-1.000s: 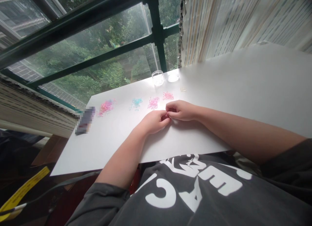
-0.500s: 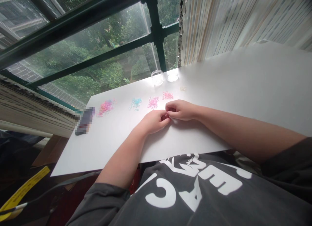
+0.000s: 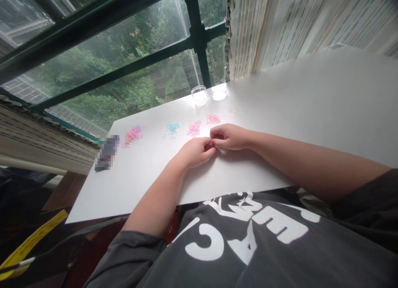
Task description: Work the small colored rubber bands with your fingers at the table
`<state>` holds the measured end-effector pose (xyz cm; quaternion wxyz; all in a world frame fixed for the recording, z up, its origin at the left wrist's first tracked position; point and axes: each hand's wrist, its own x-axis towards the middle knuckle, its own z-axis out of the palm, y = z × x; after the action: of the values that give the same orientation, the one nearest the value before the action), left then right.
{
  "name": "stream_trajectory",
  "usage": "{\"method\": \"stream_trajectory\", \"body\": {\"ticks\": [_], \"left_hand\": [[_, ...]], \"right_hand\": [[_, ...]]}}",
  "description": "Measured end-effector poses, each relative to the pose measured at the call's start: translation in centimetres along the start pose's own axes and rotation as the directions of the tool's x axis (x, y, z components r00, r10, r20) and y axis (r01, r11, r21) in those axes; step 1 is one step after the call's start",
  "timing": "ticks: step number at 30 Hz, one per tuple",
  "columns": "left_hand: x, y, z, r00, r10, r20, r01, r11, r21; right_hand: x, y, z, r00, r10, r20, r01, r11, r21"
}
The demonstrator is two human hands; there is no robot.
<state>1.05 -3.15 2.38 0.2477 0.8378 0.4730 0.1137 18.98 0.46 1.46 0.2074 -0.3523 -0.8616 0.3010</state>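
Both left hand (image 3: 196, 151) and right hand (image 3: 230, 137) curl their fingers nearly closed, tips together, any contents hidden, beside 2 pink loop piles (image 3: 194, 128) toward the table's window edge (image 3: 149, 111), apparently spaced to keep shades apart.

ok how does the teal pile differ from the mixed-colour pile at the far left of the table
The teal pile is one colour; the mixed-colour pile shows pinks and some purple. The teal pile is loose, with separate loops visible, while the mixed-colour pile is denser. Both lie on the white table.
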Motion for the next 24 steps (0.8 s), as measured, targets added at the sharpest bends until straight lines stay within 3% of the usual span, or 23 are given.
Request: {"method": "stream_trajectory", "body": {"ticks": [24], "left_hand": [[0.04, 0.21, -0.08, 1.0, -0.008, 0.004, 0.008, 1.0, 0.005]], "right_hand": [[0.03, 0.22, -0.03, 1.0, -0.018, -0.01, 0.017, 1.0, -0.019]]}}
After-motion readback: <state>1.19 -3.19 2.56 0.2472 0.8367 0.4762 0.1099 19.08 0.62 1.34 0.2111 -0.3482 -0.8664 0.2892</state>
